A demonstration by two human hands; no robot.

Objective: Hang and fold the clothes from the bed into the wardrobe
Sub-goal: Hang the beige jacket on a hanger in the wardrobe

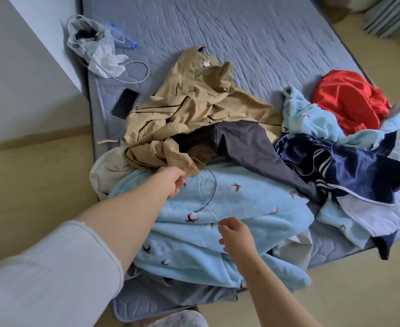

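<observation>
**Operator:** Where is the left hand, and in what state?

**Observer:** The left hand (pixel 175 180) reaches out over the clothes pile. Its fingers are curled and clamped on the lower edge of the tan jacket (pixel 194 102). A dark drawstring (pixel 212 185) leaves that edge and curves down across the light blue fleece garment (pixel 229 204)

**Operator:** And the right hand?

**Observer:** The right hand (pixel 235 234) is nearer the person, over the same fleece. Its fingers are loosely curled and apart, and it holds nothing. Whether it touches the fleece cannot be told

**Operator:** Where are the clothes?

**Observer:** All of them lie on the grey quilted mattress (pixel 241 31).
- The jacket is spread at the middle, with a dark grey garment (pixel 253 142) coming out from under it.
- A navy garment with white stripes (pixel 350 166) lies to the right.
- A red garment (pixel 350 97) lies beyond the navy one, near the mattress edge.
- A cream garment (pixel 109 168) sits at the left of the pile, touching the fleece.

**Operator:** What else is there?

**Observer:** A black phone (pixel 125 103) lies just beside the jacket, on its left. A plastic bag (pixel 88 36) and a grey cable (pixel 142 72) lie near the far left edge of the mattress
</observation>
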